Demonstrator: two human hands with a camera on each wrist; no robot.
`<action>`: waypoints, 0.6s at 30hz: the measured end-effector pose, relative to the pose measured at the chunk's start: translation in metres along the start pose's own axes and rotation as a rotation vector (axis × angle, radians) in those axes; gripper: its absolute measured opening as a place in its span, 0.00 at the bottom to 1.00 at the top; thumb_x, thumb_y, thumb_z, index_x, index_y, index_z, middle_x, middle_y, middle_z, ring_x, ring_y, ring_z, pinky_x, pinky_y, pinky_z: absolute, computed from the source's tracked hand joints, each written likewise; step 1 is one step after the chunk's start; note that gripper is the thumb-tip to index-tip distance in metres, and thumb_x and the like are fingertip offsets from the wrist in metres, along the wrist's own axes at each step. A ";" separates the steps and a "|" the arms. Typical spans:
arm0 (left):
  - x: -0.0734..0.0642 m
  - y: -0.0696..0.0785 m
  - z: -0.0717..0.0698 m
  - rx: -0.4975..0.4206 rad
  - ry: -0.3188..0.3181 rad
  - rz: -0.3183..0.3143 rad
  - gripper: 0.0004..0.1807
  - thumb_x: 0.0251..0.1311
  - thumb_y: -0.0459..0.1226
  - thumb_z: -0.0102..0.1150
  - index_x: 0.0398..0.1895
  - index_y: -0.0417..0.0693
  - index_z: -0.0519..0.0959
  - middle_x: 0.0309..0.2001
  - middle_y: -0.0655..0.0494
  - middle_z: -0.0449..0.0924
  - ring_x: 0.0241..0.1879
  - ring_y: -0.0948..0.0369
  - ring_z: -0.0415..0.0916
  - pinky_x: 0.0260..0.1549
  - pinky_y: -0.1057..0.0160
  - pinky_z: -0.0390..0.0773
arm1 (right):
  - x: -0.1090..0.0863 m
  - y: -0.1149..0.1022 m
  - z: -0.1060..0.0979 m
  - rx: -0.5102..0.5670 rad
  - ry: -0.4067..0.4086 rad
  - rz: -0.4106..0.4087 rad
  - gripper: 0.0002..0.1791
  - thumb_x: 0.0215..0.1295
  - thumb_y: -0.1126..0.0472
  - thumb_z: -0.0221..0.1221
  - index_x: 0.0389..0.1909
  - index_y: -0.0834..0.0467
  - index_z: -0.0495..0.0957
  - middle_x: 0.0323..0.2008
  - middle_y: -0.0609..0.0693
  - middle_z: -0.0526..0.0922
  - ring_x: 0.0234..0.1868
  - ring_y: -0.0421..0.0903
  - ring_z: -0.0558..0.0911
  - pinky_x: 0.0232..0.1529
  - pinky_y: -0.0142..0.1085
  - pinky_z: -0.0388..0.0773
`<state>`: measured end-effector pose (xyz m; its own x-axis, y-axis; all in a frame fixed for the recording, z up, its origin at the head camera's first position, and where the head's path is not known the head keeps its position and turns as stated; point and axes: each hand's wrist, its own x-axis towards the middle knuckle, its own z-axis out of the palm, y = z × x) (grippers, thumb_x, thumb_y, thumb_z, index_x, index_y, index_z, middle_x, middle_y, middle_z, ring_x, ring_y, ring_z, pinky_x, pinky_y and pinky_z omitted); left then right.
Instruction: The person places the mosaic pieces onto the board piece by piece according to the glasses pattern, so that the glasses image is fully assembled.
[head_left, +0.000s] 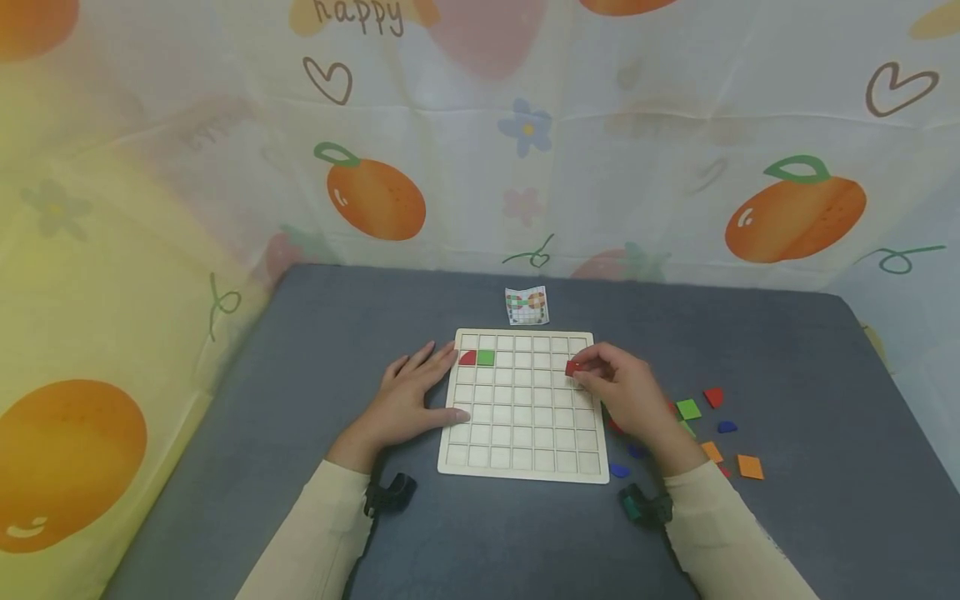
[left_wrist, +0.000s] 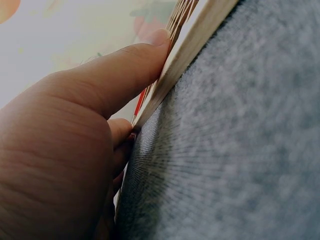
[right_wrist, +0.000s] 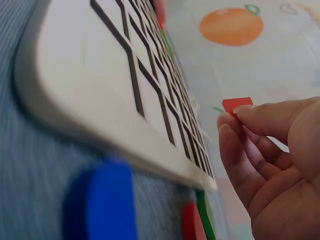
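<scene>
A pale wooden grid board (head_left: 510,435) lies on the dark table. In its second row from the top, at the left, sit a red-and-white tile (head_left: 468,357) and a green square tile (head_left: 486,358). My left hand (head_left: 408,398) rests along the board's left edge, its thumb on the rim and fingers extended. Over the board's right side, my right hand (head_left: 622,392) pinches a small red tile (right_wrist: 237,104) between thumb and fingertips. The left wrist view shows the thumb (left_wrist: 125,70) touching the board's edge.
To the right of the board lie loose tiles, among them a green square (head_left: 688,409), an orange square (head_left: 750,467), a red piece (head_left: 714,397) and a blue piece (head_left: 619,471). Behind the board is a small printed pattern card (head_left: 527,306). A printed curtain (head_left: 465,192) hangs behind the table.
</scene>
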<state>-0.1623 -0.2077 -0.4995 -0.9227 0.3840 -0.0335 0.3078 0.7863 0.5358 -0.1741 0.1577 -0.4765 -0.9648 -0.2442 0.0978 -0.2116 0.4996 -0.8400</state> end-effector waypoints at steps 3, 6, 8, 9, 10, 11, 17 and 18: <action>0.000 0.000 0.000 0.002 0.002 0.001 0.59 0.62 0.65 0.73 0.89 0.56 0.55 0.87 0.64 0.49 0.86 0.54 0.39 0.78 0.39 0.37 | 0.004 -0.004 0.009 0.013 -0.013 -0.002 0.08 0.73 0.67 0.71 0.50 0.58 0.87 0.40 0.46 0.88 0.39 0.46 0.85 0.41 0.40 0.80; 0.000 -0.001 0.000 0.006 0.004 0.004 0.59 0.62 0.65 0.73 0.89 0.56 0.55 0.87 0.64 0.49 0.86 0.54 0.39 0.78 0.39 0.37 | 0.008 -0.008 0.015 0.022 -0.030 0.004 0.08 0.72 0.66 0.72 0.48 0.57 0.87 0.40 0.45 0.88 0.38 0.46 0.84 0.42 0.41 0.80; 0.000 -0.001 0.001 0.006 0.004 0.007 0.59 0.62 0.65 0.73 0.89 0.56 0.55 0.87 0.64 0.49 0.86 0.54 0.39 0.78 0.39 0.37 | 0.010 -0.011 0.018 0.025 -0.039 0.004 0.07 0.72 0.65 0.72 0.48 0.57 0.87 0.39 0.45 0.88 0.38 0.46 0.84 0.43 0.42 0.80; 0.000 -0.001 0.001 0.005 0.005 0.009 0.59 0.62 0.65 0.73 0.90 0.56 0.55 0.87 0.64 0.49 0.86 0.53 0.39 0.78 0.39 0.37 | 0.012 -0.012 0.020 0.027 -0.040 0.004 0.07 0.72 0.65 0.72 0.48 0.57 0.87 0.39 0.45 0.88 0.38 0.46 0.84 0.43 0.43 0.80; 0.000 -0.002 0.000 0.004 0.006 0.011 0.59 0.62 0.65 0.73 0.90 0.56 0.55 0.87 0.64 0.49 0.86 0.53 0.39 0.78 0.38 0.37 | 0.013 -0.013 0.021 0.027 -0.041 0.005 0.07 0.72 0.65 0.73 0.47 0.56 0.87 0.40 0.45 0.88 0.38 0.46 0.84 0.43 0.43 0.81; 0.000 -0.002 0.000 0.003 0.006 0.014 0.59 0.62 0.65 0.73 0.90 0.56 0.55 0.87 0.64 0.49 0.86 0.53 0.39 0.78 0.38 0.37 | 0.014 -0.014 0.023 0.027 -0.042 0.008 0.07 0.73 0.64 0.73 0.48 0.56 0.87 0.40 0.45 0.88 0.38 0.46 0.84 0.44 0.44 0.81; 0.001 -0.002 0.000 -0.006 0.009 0.015 0.59 0.62 0.65 0.74 0.89 0.56 0.55 0.87 0.64 0.50 0.86 0.53 0.39 0.77 0.38 0.37 | 0.023 -0.020 0.031 0.038 -0.046 0.030 0.06 0.74 0.63 0.71 0.49 0.56 0.88 0.39 0.46 0.87 0.39 0.47 0.84 0.44 0.46 0.81; 0.001 -0.002 0.000 -0.007 0.008 0.015 0.59 0.62 0.65 0.74 0.89 0.56 0.56 0.87 0.64 0.50 0.86 0.53 0.39 0.77 0.38 0.37 | 0.024 -0.021 0.032 0.041 -0.049 0.029 0.06 0.74 0.63 0.71 0.49 0.57 0.88 0.39 0.46 0.87 0.39 0.47 0.84 0.44 0.46 0.81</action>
<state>-0.1634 -0.2089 -0.5007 -0.9198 0.3921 -0.0183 0.3204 0.7771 0.5417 -0.1880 0.1145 -0.4740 -0.9615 -0.2706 0.0475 -0.1757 0.4727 -0.8635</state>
